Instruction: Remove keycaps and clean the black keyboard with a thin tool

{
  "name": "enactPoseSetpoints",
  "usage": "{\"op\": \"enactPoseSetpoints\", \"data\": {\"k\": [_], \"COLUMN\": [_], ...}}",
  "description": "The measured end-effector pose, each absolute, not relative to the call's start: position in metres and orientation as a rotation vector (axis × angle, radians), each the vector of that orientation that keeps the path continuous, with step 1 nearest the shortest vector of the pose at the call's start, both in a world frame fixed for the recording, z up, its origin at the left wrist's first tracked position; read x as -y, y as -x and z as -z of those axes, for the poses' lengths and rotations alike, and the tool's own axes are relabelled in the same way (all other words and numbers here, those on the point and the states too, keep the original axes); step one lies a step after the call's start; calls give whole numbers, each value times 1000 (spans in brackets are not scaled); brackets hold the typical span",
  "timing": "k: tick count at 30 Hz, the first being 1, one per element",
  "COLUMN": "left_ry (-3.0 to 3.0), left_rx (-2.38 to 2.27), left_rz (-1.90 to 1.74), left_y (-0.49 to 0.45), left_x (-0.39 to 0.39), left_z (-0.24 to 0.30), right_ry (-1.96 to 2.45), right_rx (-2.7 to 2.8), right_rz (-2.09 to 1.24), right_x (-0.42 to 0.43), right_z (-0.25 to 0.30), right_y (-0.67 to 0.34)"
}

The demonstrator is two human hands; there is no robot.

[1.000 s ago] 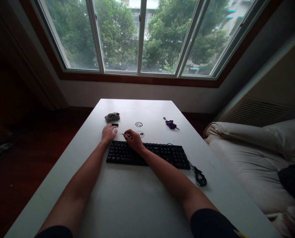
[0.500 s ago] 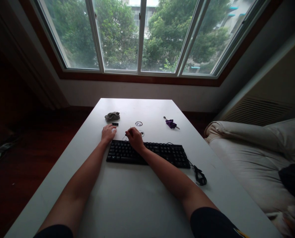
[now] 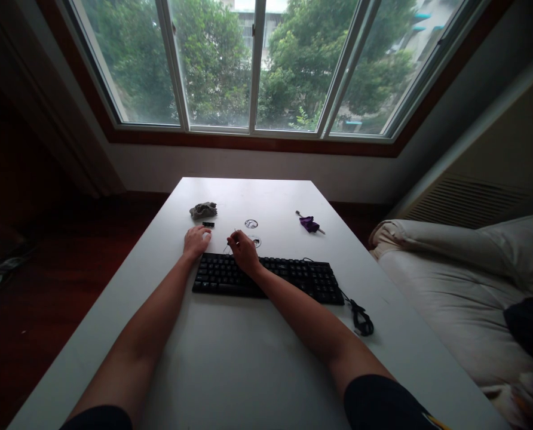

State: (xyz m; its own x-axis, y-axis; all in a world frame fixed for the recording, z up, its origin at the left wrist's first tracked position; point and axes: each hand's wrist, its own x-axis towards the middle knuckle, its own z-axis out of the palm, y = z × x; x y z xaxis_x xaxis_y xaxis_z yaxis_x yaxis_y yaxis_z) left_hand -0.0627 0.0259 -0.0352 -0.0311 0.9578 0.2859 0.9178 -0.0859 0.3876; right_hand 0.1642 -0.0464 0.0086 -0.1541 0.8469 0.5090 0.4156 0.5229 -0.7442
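Observation:
A black keyboard [image 3: 288,278] lies across the white table [image 3: 248,358]. My right hand [image 3: 245,251] rests at the keyboard's far left edge, fingers pinched on a thin wire tool [image 3: 229,243] whose tip points down at the keys. My left hand [image 3: 196,241] lies on the table just left of the keyboard's far corner, fingers curled loosely with nothing seen in them. A small black keycap [image 3: 208,224] sits just beyond my left hand.
A crumpled grey cloth [image 3: 202,209] lies at the far left. A purple-handled tool [image 3: 310,224] lies at the far right. Two round marks [image 3: 251,224] sit mid-table. The keyboard cable [image 3: 360,319] coils at the right. A bed [image 3: 463,280] borders the table's right side.
My right hand has tilted the thin tool from lying level, pointing left, to pointing down at the keyboard's far edge. My left hand has barely moved.

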Motion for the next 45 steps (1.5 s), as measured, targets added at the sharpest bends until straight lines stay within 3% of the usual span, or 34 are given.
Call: {"op": "enactPoseSetpoints", "data": {"k": [16,45], "left_ry": [-2138,-2153], "left_rx": [-2076,-1993], "left_rz": [-753,-834], "left_y": [64,68], "left_x": [-30,-34], "left_z": [41,46], "right_ry": [1074,973], "right_rx": [1917,1920], "right_rz": [-703,-710], "right_x": [47,47], "right_z": [-13,-5], "right_y": [-165,-162]}}
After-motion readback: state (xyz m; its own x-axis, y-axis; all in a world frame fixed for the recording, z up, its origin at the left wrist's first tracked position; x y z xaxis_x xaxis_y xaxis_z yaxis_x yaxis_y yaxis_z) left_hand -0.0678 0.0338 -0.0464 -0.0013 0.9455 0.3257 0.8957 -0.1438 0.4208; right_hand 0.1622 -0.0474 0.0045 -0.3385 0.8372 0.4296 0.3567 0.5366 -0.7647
